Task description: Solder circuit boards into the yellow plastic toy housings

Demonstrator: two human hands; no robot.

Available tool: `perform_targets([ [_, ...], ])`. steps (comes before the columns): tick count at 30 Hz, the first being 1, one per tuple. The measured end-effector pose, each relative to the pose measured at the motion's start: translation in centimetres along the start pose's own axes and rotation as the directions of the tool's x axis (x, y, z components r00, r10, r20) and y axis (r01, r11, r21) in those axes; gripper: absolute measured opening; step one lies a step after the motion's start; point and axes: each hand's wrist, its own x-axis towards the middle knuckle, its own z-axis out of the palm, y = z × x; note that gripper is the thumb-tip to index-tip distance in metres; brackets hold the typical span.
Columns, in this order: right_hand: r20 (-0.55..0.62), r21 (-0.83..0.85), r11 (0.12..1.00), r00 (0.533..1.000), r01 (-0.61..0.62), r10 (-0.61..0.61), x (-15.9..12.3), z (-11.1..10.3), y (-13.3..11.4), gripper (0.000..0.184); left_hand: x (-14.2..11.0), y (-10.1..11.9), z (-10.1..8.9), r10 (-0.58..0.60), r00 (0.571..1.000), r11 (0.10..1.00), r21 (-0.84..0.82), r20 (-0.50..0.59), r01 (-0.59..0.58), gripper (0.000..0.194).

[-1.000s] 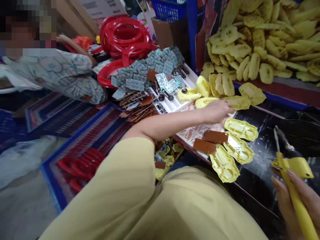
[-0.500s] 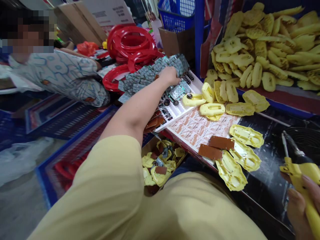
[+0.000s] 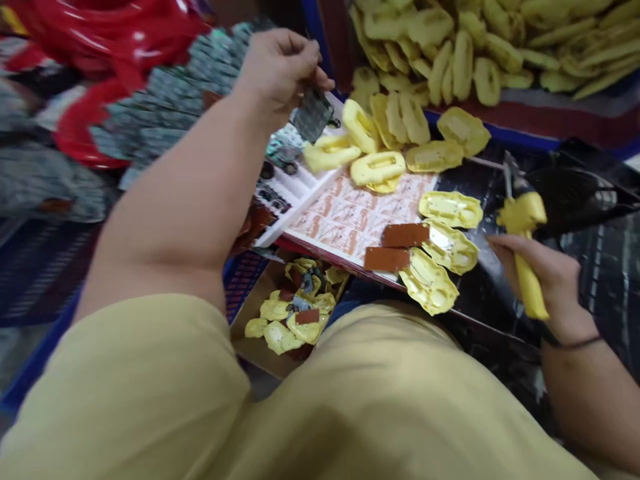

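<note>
My left hand (image 3: 283, 77) pinches a dark grey-green circuit board (image 3: 313, 116) and holds it above the white ridged tray (image 3: 293, 190). Behind that wrist lies a heap of similar boards (image 3: 173, 110). On the right, my right hand (image 3: 550, 273) is wrapped round the yellow handle of a soldering gun (image 3: 529, 283), its metal tip pointing up and away. Between my hands, several yellow plastic shells (image 3: 450, 209) lie hollow side up by two brown boards (image 3: 406, 235). Further back sit more yellow casings (image 3: 377, 168), some closer to the held circuit board.
A large bin of yellow shells (image 3: 463, 63) stands at the back right. Red plastic rings (image 3: 105, 40) are piled at the far left. Below the table edge, a cardboard box (image 3: 245, 333) contains yellow shells and board pieces. A printed sheet (image 3: 333, 217) covers part of the black worktop.
My left hand has lifted off the board heap with one circuit board. My right hand has brought the soldering gun further into view. The view has swung right and down.
</note>
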Motion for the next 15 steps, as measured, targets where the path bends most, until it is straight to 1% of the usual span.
perform_targets([
  [2, 0.042, -0.035, 0.999, 0.999, 0.007, -0.006, 1.6, 1.2, 1.5, 0.021, -0.6, 1.1, 2.7, -0.008, 0.995, 0.991, -0.132, 0.102, 0.021, 0.034],
  [4, 0.090, -0.061, 0.998, 0.996, 0.009, -0.004, 3.2, 2.8, 3.0, 0.027, -1.7, 2.4, 6.1, -0.004, 0.975, 0.988, -0.149, 0.220, 0.037, 0.034],
  [5, 0.114, -0.077, 0.997, 0.993, 0.008, 0.001, 4.0, 3.5, 3.6, 0.028, -2.3, 3.0, 7.9, 0.000, 0.953, 0.992, -0.123, 0.302, 0.039, 0.030],
  [6, 0.141, -0.098, 0.995, 0.990, 0.006, 0.008, 4.6, 4.1, 4.2, 0.028, -2.9, 3.5, 9.8, 0.002, 0.920, 0.997, -0.075, 0.392, 0.029, 0.026],
  [7, 0.168, -0.122, 0.993, 0.986, 0.003, 0.018, 5.1, 4.6, 4.6, 0.028, -3.5, 3.9, 11.6, -0.003, 0.872, 1.000, -0.008, 0.489, 0.008, 0.021],
  [8, 0.195, -0.148, 0.989, 0.980, -0.001, 0.030, 5.3, 4.9, 4.8, 0.028, -4.1, 4.0, 13.3, -0.007, 0.819, 0.998, 0.059, 0.574, -0.033, 0.017],
  [9, 0.224, -0.177, 0.984, 0.974, -0.003, 0.044, 5.3, 5.0, 5.0, 0.028, -4.6, 4.0, 14.9, -0.002, 0.772, 0.989, 0.115, 0.636, -0.092, 0.014],
  [10, 0.251, -0.213, 0.977, 0.966, -0.004, 0.059, 5.1, 4.9, 5.0, 0.029, -5.0, 3.9, 16.3, 0.018, 0.737, 0.974, 0.154, 0.676, -0.164, 0.010],
  [12, 0.282, -0.291, 0.957, 0.956, 0.000, 0.086, 4.1, 4.3, 4.7, 0.029, -5.7, 3.3, 18.6, 0.070, 0.693, 0.935, 0.195, 0.717, -0.297, 0.005],
  [13, 0.287, -0.328, 0.945, 0.954, 0.010, 0.090, 3.5, 4.0, 4.4, 0.029, -6.0, 2.9, 19.5, 0.088, 0.679, 0.917, 0.208, 0.729, -0.342, 0.002],
  [15, 0.246, -0.364, 0.930, 0.968, 0.044, 0.051, 2.2, 3.2, 3.6, 0.026, -6.6, 2.2, 20.9, 0.106, 0.665, 0.890, 0.228, 0.739, -0.395, 0.008],
])
